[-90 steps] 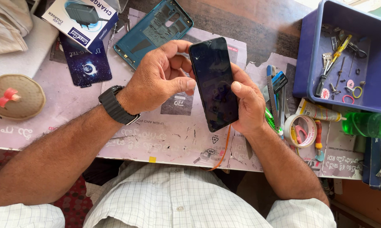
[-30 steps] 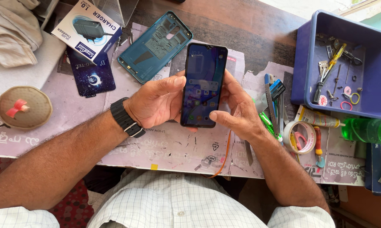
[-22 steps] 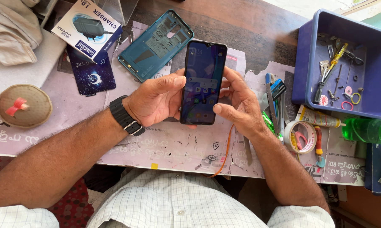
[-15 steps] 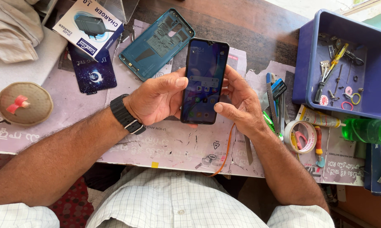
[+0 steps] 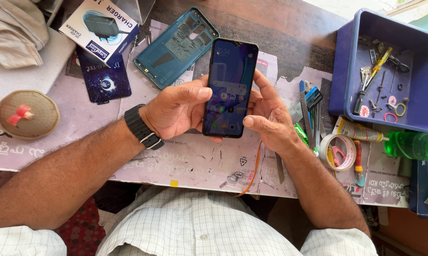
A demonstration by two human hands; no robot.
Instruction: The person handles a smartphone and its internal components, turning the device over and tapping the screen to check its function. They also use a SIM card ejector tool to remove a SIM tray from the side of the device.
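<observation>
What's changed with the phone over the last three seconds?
The phone went from a dark screen to a lit one showing icons, and now stands more upright. Both hands, left hand and right hand, still hold it. The teal back cover stayed put.

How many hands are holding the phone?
2: the left hand grips the phone along its left edge, and the right hand grips its right edge.
</observation>
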